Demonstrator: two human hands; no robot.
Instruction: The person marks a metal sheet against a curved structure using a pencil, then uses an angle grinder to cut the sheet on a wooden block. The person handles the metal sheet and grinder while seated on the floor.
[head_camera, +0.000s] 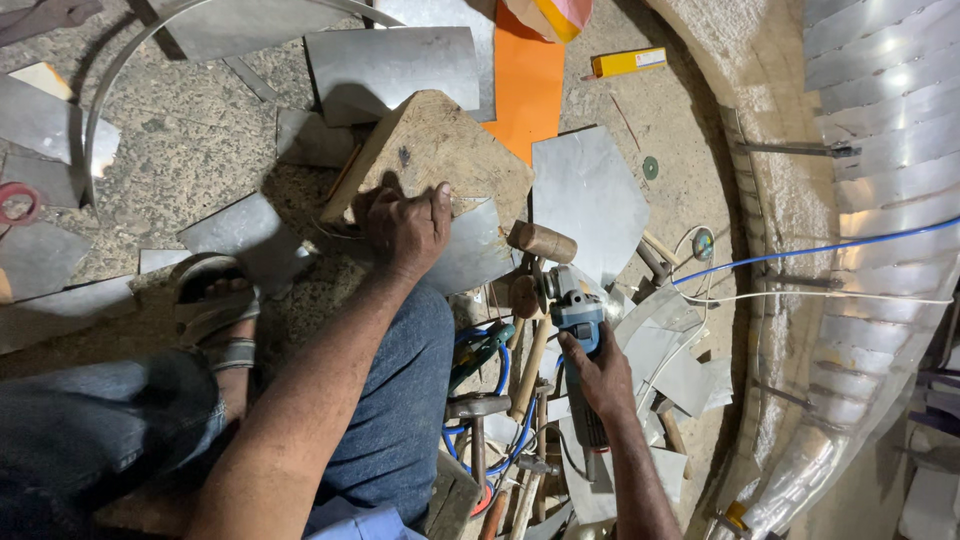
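In the head view, the left hand (408, 228) reaches forward from a straight, extended arm, palm down, fingers spread and pressing on the near edge of a thick wooden block (432, 152) that lies on the speckled floor (190, 150); the fingers hook over the block's edge where a grey metal sheet piece (475, 250) juts out beneath it. The right hand (600, 375) is clenched around the body of a blue angle grinder (575, 312), the forearm coming up from the lower edge and the tool's head pointing away toward the block, just beside a wooden mallet (540, 243). Hammers (478, 420) and blue-handled pliers (482, 348) lie between the two arms. A sandalled foot (215, 310) rests left of the left forearm, near more sheet offcuts.
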